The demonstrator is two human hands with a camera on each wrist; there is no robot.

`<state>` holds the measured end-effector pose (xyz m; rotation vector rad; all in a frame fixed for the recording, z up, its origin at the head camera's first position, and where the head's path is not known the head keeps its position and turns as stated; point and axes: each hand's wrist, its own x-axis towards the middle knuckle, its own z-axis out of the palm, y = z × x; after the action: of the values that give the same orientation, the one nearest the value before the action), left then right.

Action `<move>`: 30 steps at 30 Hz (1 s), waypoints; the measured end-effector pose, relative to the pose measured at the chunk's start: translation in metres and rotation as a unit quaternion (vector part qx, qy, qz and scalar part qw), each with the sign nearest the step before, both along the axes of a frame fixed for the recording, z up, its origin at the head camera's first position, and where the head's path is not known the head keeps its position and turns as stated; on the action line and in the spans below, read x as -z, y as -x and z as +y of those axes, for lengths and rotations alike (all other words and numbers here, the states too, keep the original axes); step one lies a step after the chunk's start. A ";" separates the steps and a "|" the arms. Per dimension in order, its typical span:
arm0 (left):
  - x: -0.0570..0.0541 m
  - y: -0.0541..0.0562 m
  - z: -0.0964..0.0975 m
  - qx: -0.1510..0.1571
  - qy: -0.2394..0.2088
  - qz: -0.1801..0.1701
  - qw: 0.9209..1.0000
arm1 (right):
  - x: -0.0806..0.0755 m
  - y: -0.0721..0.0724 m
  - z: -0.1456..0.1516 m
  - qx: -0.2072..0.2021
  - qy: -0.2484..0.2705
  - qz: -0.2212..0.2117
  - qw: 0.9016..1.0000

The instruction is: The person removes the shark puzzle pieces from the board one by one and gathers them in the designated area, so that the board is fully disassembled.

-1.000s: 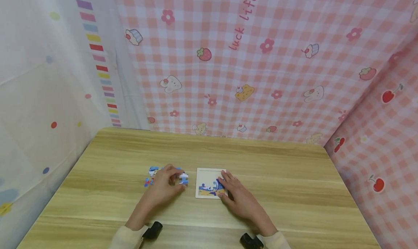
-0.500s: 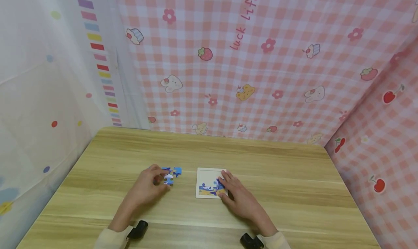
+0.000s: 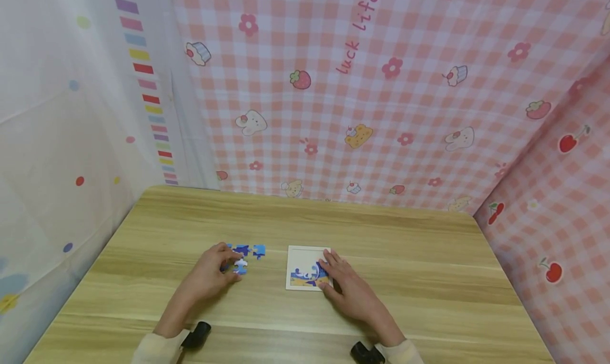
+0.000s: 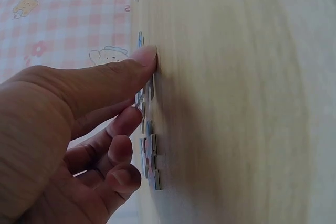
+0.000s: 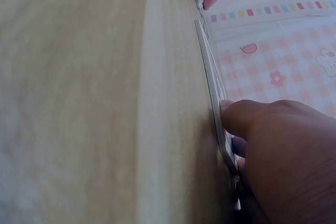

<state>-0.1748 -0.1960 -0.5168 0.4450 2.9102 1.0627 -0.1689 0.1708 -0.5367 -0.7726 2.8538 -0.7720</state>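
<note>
My left hand (image 3: 208, 270) pinches a blue-and-white jigsaw piece (image 3: 240, 266) between thumb and fingers, low over the wooden table (image 3: 267, 321). Just beyond it lie more jigsaw pieces, a dark blue one (image 3: 242, 250) and a light blue one (image 3: 259, 251); others are partly hidden by the hand. In the left wrist view several pieces (image 4: 152, 156) show edge-on past the curled fingers. To the right, a square white puzzle tray (image 3: 299, 254) lies flat, its lower part filled with a picture. My right hand (image 3: 350, 287) rests on the tray's right side, fingers extended and thumb at the near corner.
A pink checked cloth (image 3: 324, 104) hangs along the table's back edge, with another cloth (image 3: 538, 194) on the right. A pale dotted sheet (image 3: 57, 168) hangs on the left. Black wrist cameras (image 3: 196, 335) sit at both cuffs.
My left hand has moved left, and the blue-and-white jigsaw piece has moved left with it, then a little nearer. My right hand and the tray stay in place.
</note>
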 end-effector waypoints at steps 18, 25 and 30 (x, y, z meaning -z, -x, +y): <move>-0.001 -0.002 -0.004 0.014 0.045 0.030 0.998 | 0.001 0.000 -0.001 -0.001 0.005 0.000 1.000; -0.001 -0.004 -0.006 0.000 0.035 0.028 0.999 | 0.003 0.001 -0.003 -0.001 0.004 0.004 1.000; -0.007 -0.003 0.000 -0.004 0.008 0.013 1.000 | -0.001 0.001 -0.002 0.015 0.007 -0.007 1.000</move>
<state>-0.1720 -0.1960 -0.5103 0.4490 2.9439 1.0410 -0.1696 0.1688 -0.5361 -0.7257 2.8556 -0.7998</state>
